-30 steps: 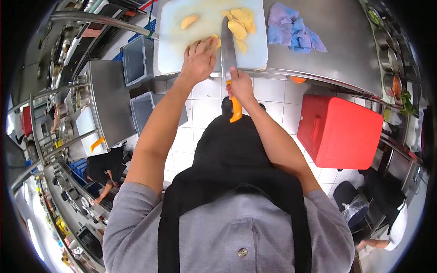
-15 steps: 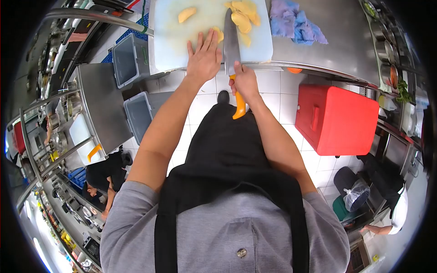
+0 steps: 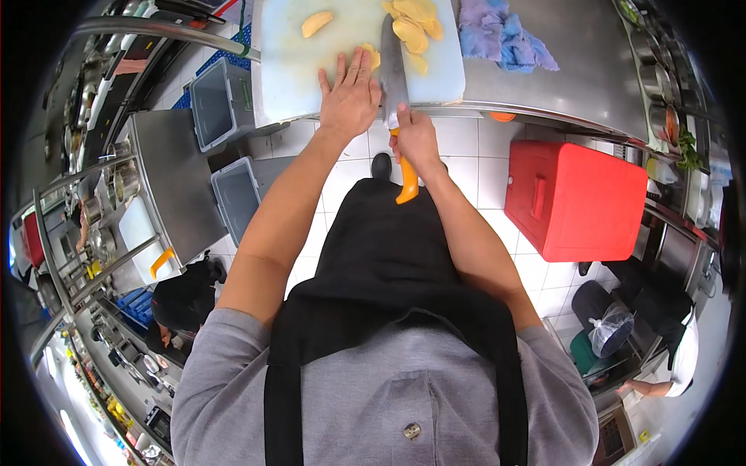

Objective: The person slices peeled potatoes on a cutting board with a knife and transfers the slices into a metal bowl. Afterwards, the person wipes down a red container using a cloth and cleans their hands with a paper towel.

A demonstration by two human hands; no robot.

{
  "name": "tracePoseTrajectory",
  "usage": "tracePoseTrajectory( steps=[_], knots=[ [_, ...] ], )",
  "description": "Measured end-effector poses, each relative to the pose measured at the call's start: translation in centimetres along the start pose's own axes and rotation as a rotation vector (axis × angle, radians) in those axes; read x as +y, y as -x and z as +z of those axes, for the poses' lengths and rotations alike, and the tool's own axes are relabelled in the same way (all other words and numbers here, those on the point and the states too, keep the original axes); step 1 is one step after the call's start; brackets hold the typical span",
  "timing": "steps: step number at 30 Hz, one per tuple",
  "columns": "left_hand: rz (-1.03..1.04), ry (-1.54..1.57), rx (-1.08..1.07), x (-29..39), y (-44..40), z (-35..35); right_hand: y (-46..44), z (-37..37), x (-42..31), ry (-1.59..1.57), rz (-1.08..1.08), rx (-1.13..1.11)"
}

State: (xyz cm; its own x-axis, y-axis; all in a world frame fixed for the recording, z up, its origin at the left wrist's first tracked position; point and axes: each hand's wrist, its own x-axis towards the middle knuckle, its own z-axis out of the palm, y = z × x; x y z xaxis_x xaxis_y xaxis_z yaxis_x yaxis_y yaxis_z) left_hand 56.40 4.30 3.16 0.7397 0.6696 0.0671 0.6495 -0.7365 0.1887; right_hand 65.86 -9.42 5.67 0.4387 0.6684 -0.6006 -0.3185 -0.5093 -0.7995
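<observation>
Beside a small yellow piece (image 3: 371, 57) mid-board, your left hand (image 3: 350, 103) has flattened, fingers spread. Your right hand (image 3: 418, 140) grips the chef's knife (image 3: 395, 74), handle past the cutting board's (image 3: 291, 81) near edge. Yellow slices (image 3: 412, 31) at far right look done; a chunk (image 3: 317, 23) far left seems uncut, with room nearer you.

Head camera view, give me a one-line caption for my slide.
Left hand flat on the cutting board, right hand gripping an orange-handled knife beside yellow slices.

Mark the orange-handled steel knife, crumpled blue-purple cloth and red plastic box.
Orange-handled steel knife (image 3: 395, 74), head view: middle of the blade.
Crumpled blue-purple cloth (image 3: 503, 37), head view: its middle.
Red plastic box (image 3: 597, 203), head view: broad face.
</observation>
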Motion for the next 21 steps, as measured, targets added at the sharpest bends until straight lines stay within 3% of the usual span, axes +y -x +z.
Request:
tracePoseTrajectory(
  steps=[21],
  knots=[
    [-0.018,-0.005,-0.017,0.26,-0.2,-0.37,0.44,-0.64,0.05,0.062,0.018,-0.041]
  ],
)
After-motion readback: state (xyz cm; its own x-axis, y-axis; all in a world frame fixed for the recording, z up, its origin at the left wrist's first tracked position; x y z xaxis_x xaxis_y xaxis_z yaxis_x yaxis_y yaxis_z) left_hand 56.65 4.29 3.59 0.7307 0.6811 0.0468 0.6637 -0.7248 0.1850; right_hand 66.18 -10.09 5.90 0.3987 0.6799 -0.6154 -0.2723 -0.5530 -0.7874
